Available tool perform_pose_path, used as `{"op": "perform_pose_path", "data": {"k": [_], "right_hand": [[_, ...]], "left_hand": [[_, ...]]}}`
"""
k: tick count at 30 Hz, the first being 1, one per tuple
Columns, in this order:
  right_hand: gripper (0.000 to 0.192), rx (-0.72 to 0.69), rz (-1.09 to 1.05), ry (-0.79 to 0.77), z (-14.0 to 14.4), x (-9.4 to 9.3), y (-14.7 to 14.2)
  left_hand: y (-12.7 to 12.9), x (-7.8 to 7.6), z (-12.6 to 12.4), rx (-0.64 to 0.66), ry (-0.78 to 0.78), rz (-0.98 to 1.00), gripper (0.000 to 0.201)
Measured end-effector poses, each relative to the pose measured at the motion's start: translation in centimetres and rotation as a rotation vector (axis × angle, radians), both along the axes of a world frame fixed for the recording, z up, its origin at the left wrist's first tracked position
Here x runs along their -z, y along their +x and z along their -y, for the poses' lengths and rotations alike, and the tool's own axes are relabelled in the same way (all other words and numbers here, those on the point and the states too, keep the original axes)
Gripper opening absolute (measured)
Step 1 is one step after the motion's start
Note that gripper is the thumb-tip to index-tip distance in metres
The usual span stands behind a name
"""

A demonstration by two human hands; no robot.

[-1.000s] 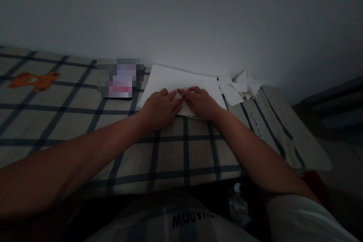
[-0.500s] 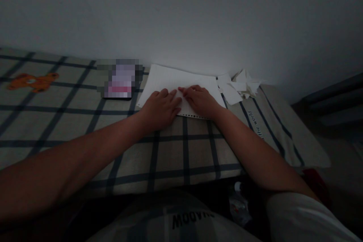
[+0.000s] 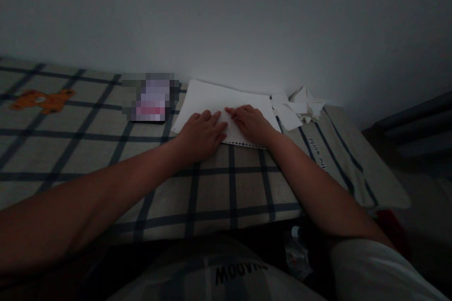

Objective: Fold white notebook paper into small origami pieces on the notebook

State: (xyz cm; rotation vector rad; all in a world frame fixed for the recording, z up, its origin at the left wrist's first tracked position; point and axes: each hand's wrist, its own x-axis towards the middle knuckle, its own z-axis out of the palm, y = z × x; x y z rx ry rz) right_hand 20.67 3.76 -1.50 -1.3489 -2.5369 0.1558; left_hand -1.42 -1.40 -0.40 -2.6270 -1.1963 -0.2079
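"Head view: where is the left hand (image 3: 202,135)?"

"Palm down on the white paper (image 3: 212,97), its fingers a little spread and grasping nothing."

"And the right hand (image 3: 250,123)?"

"On the same paper, with the index finger stretched toward the left hand and the other fingers bent."

"Does it pinch anything?"

"That cannot be made out; the bent fingers hide what is under them. The fingertips of both hands are near each other, with a narrow gap between."

"Where does the paper lie?"

"Near the pale wall (image 3: 226,23), on a checked cloth (image 3: 213,193). A row of holes (image 3: 243,144) runs along its near edge, and the hands cover parts of that edge."

"What is around it?"

"To the left lies a device (image 3: 151,101) with a blurred, lit screen. Just beside the paper's right edge are paper scraps (image 3: 305,107), some of them heaped. An orange bear figure (image 3: 44,101) shows on the cloth, well apart at the far left."
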Motion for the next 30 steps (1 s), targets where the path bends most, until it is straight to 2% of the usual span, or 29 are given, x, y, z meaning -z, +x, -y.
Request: {"op": "perform_pose_path", "data": {"k": [5,10,12,19,30], "right_hand": [[0.045,-0.004,-0.056,-0.051,-0.6,0.1,0.9],[0.040,-0.004,-0.090,-0.084,-0.7,0.0,1.3],[0.035,-0.007,-0.122,-0.101,-0.8,0.0,1.3],[0.027,0.000,-0.284,-0.180,-0.8,0.1,1.5],[0.026,-0.027,-0.173,-0.099,-0.6,0.2,1.4]], "left_hand": [[-0.2,-0.1,0.2,-0.017,-0.029,-0.022,0.049],[-0.2,-0.4,0.5,-0.010,-0.075,-0.040,0.077],[-0.1,-0.5,0.6,-0.007,-0.085,-0.054,0.082],[-0.1,-0.5,0.5,-0.004,-0.078,-0.075,0.085],[-0.4,-0.2,0.4,0.016,-0.116,-0.067,0.087]]}}
